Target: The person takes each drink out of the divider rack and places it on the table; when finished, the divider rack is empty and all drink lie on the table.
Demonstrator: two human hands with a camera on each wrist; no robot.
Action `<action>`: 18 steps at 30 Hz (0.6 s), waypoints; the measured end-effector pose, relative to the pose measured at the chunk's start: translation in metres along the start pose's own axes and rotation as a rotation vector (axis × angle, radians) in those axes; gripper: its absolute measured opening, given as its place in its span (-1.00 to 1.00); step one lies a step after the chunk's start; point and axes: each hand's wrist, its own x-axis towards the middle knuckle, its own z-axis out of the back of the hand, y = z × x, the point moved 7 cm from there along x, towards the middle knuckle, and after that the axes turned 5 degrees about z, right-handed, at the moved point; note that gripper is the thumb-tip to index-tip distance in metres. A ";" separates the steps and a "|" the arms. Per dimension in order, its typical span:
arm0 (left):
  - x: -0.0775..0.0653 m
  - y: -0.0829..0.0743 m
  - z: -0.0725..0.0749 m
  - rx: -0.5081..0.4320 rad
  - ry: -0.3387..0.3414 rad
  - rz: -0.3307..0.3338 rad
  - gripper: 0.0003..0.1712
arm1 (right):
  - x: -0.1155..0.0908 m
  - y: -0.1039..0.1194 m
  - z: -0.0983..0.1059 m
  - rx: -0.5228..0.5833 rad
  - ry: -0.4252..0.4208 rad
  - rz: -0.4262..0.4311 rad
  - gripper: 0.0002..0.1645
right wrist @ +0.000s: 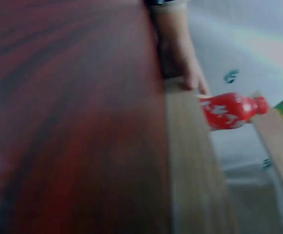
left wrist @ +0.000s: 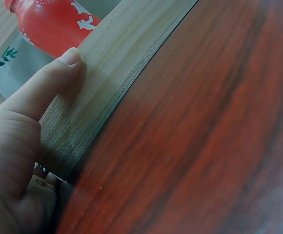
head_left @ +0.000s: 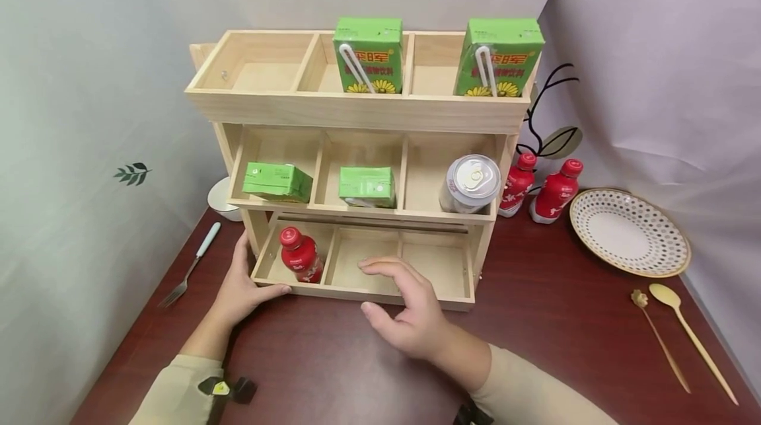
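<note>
My left hand (head_left: 238,291) grips the shelf (head_left: 357,112)'s lower-left corner, my right hand (head_left: 411,311) relaxed; aboard: four cartons (head_left: 371,41), one can (head_left: 472,180), one bottle (head_left: 302,257).

The left hand (head_left: 242,293) is clasped on the lower left corner of the wooden shelf (head_left: 357,112), its thumb laid against the front and its fingers set along the side. The right hand (head_left: 413,316) is held before the shelf's bottom tier, fingers (loosely bent) parted from the thumb. Both forearms (head_left: 205,340) are stretched towards the shelf.
</note>
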 end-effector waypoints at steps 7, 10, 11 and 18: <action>0.001 -0.002 0.001 0.001 -0.003 -0.003 0.50 | -0.019 -0.028 -0.012 0.174 0.030 -0.262 -0.47; 0.000 -0.002 0.001 -0.003 0.003 0.002 0.50 | -0.025 -0.037 -0.017 0.236 0.037 -0.316 -0.45; 0.000 -0.002 0.001 -0.004 0.003 0.004 0.50 | -0.027 -0.039 -0.018 0.242 0.044 -0.328 -0.45; 0.001 0.001 0.000 0.001 -0.001 0.008 0.50 | -0.031 -0.052 -0.025 0.177 0.083 -0.398 -0.46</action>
